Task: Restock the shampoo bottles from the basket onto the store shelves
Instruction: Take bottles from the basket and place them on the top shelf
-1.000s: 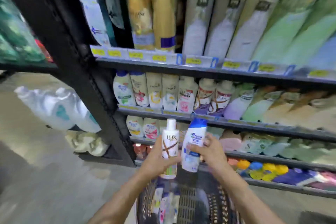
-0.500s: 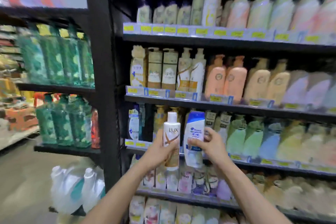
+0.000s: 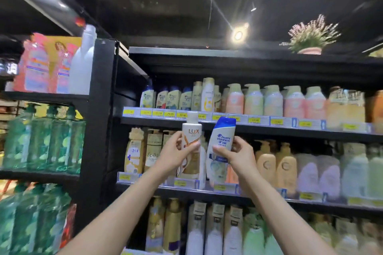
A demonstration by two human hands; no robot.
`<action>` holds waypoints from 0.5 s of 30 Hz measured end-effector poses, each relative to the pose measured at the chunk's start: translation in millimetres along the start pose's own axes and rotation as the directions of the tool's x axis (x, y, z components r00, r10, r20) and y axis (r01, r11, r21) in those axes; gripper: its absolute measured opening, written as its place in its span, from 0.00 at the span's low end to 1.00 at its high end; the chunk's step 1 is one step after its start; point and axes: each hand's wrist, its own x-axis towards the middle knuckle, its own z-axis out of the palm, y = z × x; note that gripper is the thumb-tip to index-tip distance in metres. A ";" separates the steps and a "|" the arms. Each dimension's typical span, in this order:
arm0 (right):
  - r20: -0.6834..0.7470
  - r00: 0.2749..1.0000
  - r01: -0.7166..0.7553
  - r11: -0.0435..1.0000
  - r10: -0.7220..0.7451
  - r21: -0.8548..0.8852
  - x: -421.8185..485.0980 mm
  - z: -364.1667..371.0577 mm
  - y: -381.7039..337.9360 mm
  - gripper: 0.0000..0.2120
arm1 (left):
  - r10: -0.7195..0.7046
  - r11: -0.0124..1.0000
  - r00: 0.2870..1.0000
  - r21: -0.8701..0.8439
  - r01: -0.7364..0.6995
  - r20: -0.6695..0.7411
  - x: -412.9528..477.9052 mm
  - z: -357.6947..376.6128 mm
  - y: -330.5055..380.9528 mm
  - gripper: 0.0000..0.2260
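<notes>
Store aisle, black shelving; view has tilted up from the basket to the top shelf point(image 3: 228, 123). Left hand point(image 3: 173, 156) clamps the Lux bottle point(image 3: 191, 147), right hand point(image 3: 238, 156) clamps the blue-capped bottle point(image 3: 220, 147). Both raised, unplaced; likely seeking matching rows.

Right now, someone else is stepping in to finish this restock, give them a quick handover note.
Left hand: holds the white LUX bottle upright, in front of the shelves.
Right hand: holds the blue-capped Head & Shoulders bottle, tilted, beside it.
Neither bottle is shelved yet. Similar blue-capped bottles stand at the left of the top shelf; that likely suits the right-hand one.
The basket is out of view, so what remains in it cannot be told.
Left: shelve both bottles, then check the basket.
</notes>
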 end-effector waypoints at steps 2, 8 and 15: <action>-0.011 0.999 0.030 0.999 -0.030 -0.017 20.8 -11.0 -9.9 0.14 | 0.043 0.999 0.998 0.005 -0.042 -0.044 29.9 4.5 15.6 0.16; -0.038 0.997 0.060 0.998 -0.061 -0.020 65.5 -36.4 -23.0 0.14 | 0.161 0.987 0.973 0.052 -0.154 -0.167 122.5 17.4 68.5 0.17; -0.096 0.991 0.090 0.995 -0.095 -0.050 90.6 -61.8 -5.7 0.15 | 0.288 0.936 0.943 0.257 -0.241 -0.164 203.3 40.8 96.1 0.17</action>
